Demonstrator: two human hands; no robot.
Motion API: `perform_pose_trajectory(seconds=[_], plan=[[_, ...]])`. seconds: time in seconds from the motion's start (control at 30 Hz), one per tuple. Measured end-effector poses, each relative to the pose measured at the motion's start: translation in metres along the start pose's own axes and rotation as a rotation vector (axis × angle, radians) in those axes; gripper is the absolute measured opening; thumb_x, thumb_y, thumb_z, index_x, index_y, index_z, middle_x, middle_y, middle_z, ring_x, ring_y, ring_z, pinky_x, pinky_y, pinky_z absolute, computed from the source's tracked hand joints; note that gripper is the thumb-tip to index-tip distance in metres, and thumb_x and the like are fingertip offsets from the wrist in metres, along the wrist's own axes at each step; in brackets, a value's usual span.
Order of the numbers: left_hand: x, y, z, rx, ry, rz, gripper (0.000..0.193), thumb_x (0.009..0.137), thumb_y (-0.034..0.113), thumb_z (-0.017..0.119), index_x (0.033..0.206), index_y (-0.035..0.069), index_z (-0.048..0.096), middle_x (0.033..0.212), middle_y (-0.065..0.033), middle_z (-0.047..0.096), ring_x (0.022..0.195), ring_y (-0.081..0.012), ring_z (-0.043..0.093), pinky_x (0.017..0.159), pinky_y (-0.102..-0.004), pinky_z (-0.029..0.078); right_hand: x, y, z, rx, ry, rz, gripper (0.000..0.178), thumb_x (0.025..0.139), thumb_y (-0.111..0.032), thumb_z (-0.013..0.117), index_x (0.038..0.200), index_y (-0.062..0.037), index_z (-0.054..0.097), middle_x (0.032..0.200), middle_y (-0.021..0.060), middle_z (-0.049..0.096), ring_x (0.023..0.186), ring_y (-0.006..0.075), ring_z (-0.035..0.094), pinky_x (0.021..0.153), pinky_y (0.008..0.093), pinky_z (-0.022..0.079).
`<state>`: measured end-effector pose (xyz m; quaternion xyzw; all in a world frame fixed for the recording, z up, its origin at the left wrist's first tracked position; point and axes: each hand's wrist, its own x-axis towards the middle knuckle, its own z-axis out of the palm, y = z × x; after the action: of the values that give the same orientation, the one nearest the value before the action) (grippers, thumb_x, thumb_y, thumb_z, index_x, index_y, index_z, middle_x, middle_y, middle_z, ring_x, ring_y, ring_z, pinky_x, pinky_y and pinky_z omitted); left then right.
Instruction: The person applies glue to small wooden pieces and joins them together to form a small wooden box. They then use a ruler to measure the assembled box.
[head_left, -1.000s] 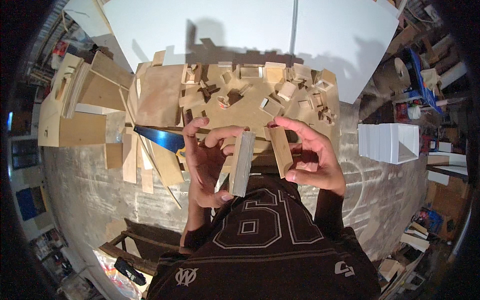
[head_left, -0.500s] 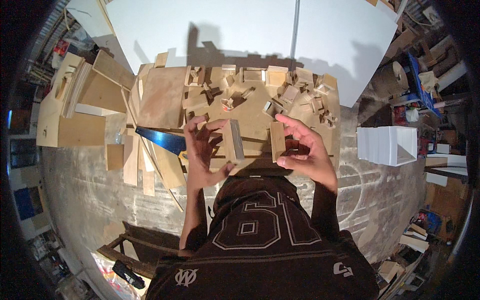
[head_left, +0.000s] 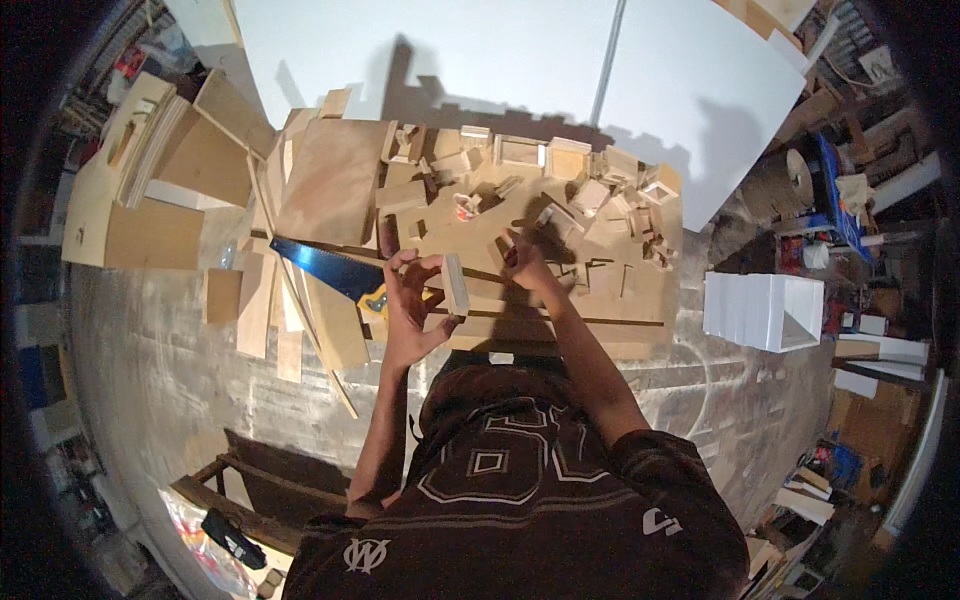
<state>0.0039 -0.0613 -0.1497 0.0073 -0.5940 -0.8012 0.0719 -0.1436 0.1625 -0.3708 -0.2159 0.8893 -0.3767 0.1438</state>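
My left hand (head_left: 407, 310) grips a small flat wooden block (head_left: 455, 285) between thumb and fingertips, holding it upright above the near part of the table. Over the middle of the table, my right hand (head_left: 530, 268) is lowered with its fingers closed round a small pale wooden piece (head_left: 502, 243); the fingers and shadow hide most of that piece. Beside my left hand lies a handsaw (head_left: 325, 270) with a blue blade and a yellow handle. Small wooden boxes and frames (head_left: 522, 151) line the table's far edge.
Loose offcuts lie across the wooden worktable (head_left: 460, 235). A flat wooden panel (head_left: 332, 185) and long strips are at its left. Large wooden boxes (head_left: 150, 225) stand on the far left, a white container (head_left: 765, 310) on the floor at right. A white board rises behind.
My right hand has moved forward and left, down toward the tabletop, with its wooden piece. My left hand keeps hold of its block, and the whole view has tilted slightly.
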Motion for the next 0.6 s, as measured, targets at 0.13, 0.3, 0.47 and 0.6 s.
perform_pose_trajectory(seconds=[0.13,0.3,0.47,0.6], plan=[[-0.011,0.0,-0.013,0.054,0.069,-0.01,0.095,0.063,-0.003,0.075,0.14,0.018,0.022,0.132,-0.0127,0.046,0.126,-0.0276,0.049,0.1,-0.0438,0.048,0.007,-0.004,0.001,-0.097,-0.071,0.025,0.076,0.07,-0.01,0.081,0.137,-0.0026,0.047,0.099,0.0181,0.066,0.092,0.0359,0.065,0.085,0.0427,0.053],[-0.003,-0.041,-0.022,0.286,0.096,-0.051,0.097,0.063,0.001,0.078,0.144,0.016,0.026,0.129,-0.0126,0.046,0.121,-0.0267,0.052,0.099,-0.0427,0.051,0.001,-0.025,-0.005,-0.305,0.118,-0.159,0.071,0.07,-0.013,0.082,0.133,-0.0025,0.052,0.101,0.0179,0.068,0.094,0.0334,0.067,0.084,0.0411,0.053],[0.032,-0.105,-0.029,0.286,0.05,-0.135,0.096,0.066,0.004,0.078,0.149,0.009,0.032,0.13,-0.0148,0.045,0.115,-0.0263,0.056,0.091,-0.0374,0.055,0.007,-0.025,-0.007,-0.103,0.077,0.142,0.066,0.069,-0.02,0.086,0.127,-0.002,0.059,0.109,0.0181,0.069,0.096,0.0289,0.07,0.084,0.0375,0.055],[0.046,-0.144,-0.036,0.202,0.058,-0.191,0.091,0.069,0.008,0.076,0.149,0.006,0.035,0.13,-0.0161,0.047,0.116,-0.026,0.057,0.091,-0.0372,0.054,0.005,-0.017,-0.009,0.041,-0.085,0.185,0.069,0.069,-0.031,0.087,0.124,-0.0005,0.058,0.114,0.0203,0.066,0.101,0.0305,0.067,0.088,0.0405,0.054]])
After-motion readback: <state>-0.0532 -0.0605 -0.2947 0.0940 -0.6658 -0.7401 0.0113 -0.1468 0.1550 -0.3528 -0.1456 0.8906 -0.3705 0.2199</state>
